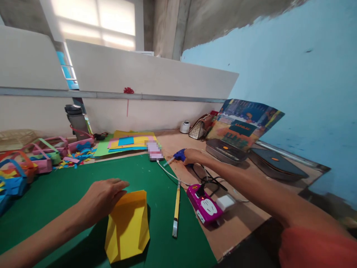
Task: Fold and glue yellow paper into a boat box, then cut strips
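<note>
My left hand (pixel 104 197) hovers over the upper left corner of a folded yellow paper box (pixel 129 227), its fingers stretched out and lying close together. Whether its fingertips touch the paper I cannot make out, and the thumb is hidden. Farther off, at the right edge of the green mat (pixel 69 186), my right hand (pixel 192 157) is closed around a blue glue gun (pixel 180 154). A pale glue stick (pixel 169 161) pokes out of the gun to the left. Between the box and the power strip lies a slim yellow cutter knife (pixel 176 210).
A purple power strip (pixel 205 204) with a white adapter (pixel 225 202) and tangled cables sits below my right forearm. Coloured paper sheets (pixel 131 139) and a blurred phone (pixel 154 150) lie at the back. Small paper baskets (pixel 43 163) stand left, near a bottle (pixel 76 121).
</note>
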`<state>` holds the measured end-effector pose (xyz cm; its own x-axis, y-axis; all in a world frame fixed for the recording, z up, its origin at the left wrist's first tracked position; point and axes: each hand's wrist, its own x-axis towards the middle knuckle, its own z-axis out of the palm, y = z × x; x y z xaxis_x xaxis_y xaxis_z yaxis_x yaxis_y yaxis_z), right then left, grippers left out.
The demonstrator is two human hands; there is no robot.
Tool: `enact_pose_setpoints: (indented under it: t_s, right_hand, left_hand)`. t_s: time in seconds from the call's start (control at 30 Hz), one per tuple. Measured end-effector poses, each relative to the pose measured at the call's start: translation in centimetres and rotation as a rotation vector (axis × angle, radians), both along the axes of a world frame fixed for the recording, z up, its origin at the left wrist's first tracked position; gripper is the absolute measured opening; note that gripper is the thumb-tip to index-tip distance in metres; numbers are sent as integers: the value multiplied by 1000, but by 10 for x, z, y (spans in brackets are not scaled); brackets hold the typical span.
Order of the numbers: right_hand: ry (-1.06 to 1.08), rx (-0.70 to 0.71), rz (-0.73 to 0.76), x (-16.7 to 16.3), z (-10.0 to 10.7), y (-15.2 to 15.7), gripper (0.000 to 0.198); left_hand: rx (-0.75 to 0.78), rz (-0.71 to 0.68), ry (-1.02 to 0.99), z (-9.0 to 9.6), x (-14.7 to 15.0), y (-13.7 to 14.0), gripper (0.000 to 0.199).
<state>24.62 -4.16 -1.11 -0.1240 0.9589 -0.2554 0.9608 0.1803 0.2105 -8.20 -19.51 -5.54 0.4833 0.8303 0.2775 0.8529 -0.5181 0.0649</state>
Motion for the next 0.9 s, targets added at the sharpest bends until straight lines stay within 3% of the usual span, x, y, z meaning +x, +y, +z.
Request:
enact_pose_setpoints:
  t_s: [0.4,0.57,0.9]
  right_hand:
    - [-129,4,63,-26,7,-21,31]
    - [-115,81,79,-35,18,-37,31]
    - [-13,187,300,-77,47,-78,23]
  left_hand:
    - [8,-54,-51,0,0,-4,34]
    - [20,-34,-31,-1,-10,-15,37]
    - [287,-175,-401,-24,-9,-43,26]
